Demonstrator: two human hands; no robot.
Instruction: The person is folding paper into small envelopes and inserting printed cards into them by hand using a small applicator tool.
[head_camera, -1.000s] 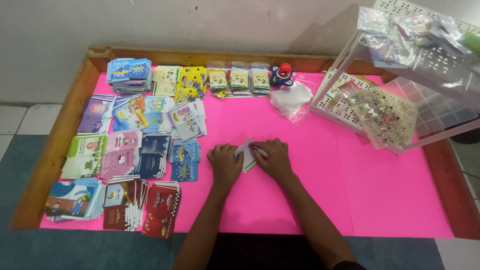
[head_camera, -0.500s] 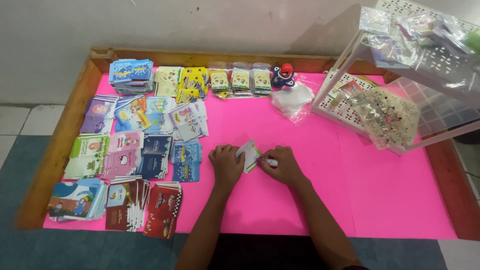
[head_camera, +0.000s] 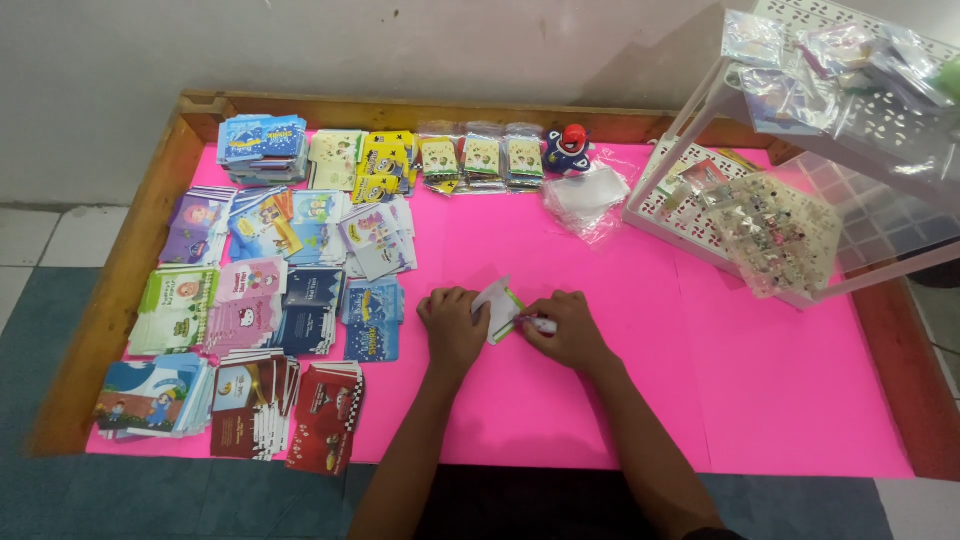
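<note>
My left hand and my right hand meet near the middle of a pink table top. Between them they hold a small white and green paper packet, tilted up off the table. My left hand grips its left edge. My right hand pinches its right edge, with a small white and pink object at the fingertips that is too small to make out.
Stacks of colourful small envelopes fill the table's left half. Small packets and a blue and red toy line the back edge. A clear plastic bag lies near a white perforated rack at the right. A wooden rim frames the table.
The packet has been lifted and tilted up between both hands. My right hand has shifted a little to the right along its edge.
</note>
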